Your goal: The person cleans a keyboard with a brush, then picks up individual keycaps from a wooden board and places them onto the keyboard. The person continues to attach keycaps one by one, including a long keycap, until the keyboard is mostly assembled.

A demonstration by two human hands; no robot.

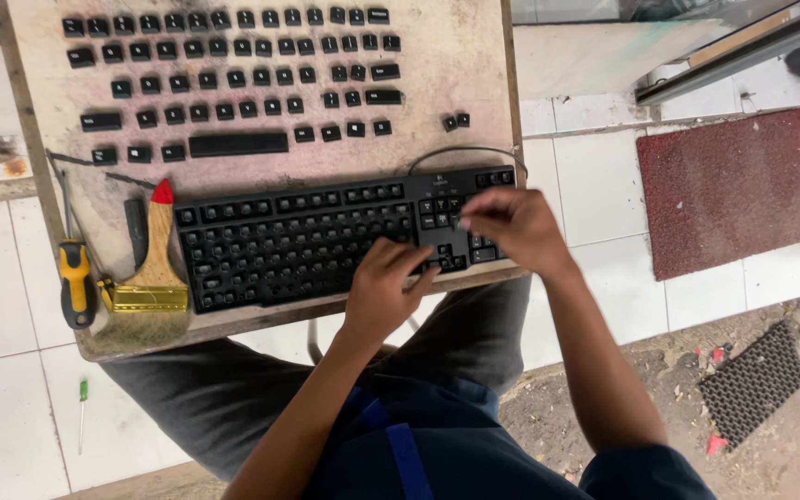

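Observation:
A black keyboard (298,241) with most of its keycaps removed lies along the near edge of a worn wooden board (456,83). My left hand (383,287) rests on the keyboard's lower right part and steadies it. My right hand (511,227) hovers over the keyboard's right end, fingertips pinched at a small key area; whether a keycap is between them is hidden. Rows of loose black keycaps (233,65) are laid out on the board behind the keyboard, with a long spacebar (238,143) among them and two stray caps (456,121) at the right.
A wooden paintbrush with a red tip (152,268) and a yellow-handled screwdriver (75,278) lie left of the keyboard. A small green screwdriver (82,393) lies on the white tiled floor. A red mat (729,190) and a black mesh piece (752,381) lie to the right.

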